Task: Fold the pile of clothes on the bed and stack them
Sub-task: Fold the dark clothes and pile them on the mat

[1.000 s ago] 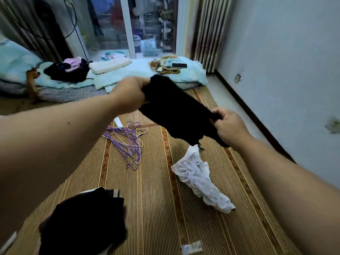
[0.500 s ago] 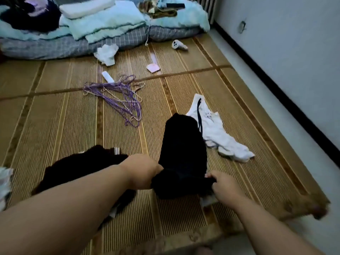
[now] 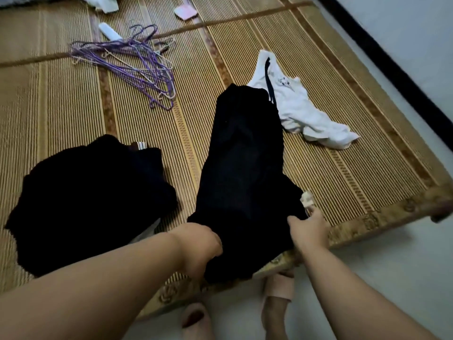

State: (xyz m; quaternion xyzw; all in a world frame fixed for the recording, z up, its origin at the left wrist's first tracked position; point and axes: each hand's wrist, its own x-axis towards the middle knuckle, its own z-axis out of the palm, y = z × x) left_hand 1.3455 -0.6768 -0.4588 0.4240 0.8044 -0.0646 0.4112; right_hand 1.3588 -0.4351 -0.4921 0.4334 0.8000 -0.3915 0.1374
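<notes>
Near the bed's point(image 3: 382, 214) front edge, we hold a black garment point(image 3: 245, 168) that lies stretched lengthwise on the mat point(image 3: 73, 106), its far end pointing away from us and its near end hanging a little over the edge. Our left hand point(image 3: 203, 244) grips the near left corner: the knuckles show, and the fingers are curled into the cloth and hidden by it. Our right hand point(image 3: 307, 231) pinches the near right corner, thumb on top of the fabric and the other fingers beneath it.

Left of the garment, just beside it but apart, sits a black pile point(image 3: 85, 200) of clothes, with a bit of white striped trim showing at its far edge. Right of the garment's far end lies a crumpled white garment point(image 3: 301, 111). A black cord point(image 3: 268, 79) lies across it, and the two cloths touch there. Farther off to the left, a tangle of purple hangers point(image 3: 137, 62) lies on the mat, with a white tube-like thing point(image 3: 109, 31) at its far side and a pink scrap point(image 3: 185, 13) beyond to the right. A small pale scrap point(image 3: 307, 197) shows just past our right hand; we cannot tell what it is. On the floor point(image 3: 380, 278) below the bed's edge, our feet stand in pink slippers point(image 3: 278, 288).
</notes>
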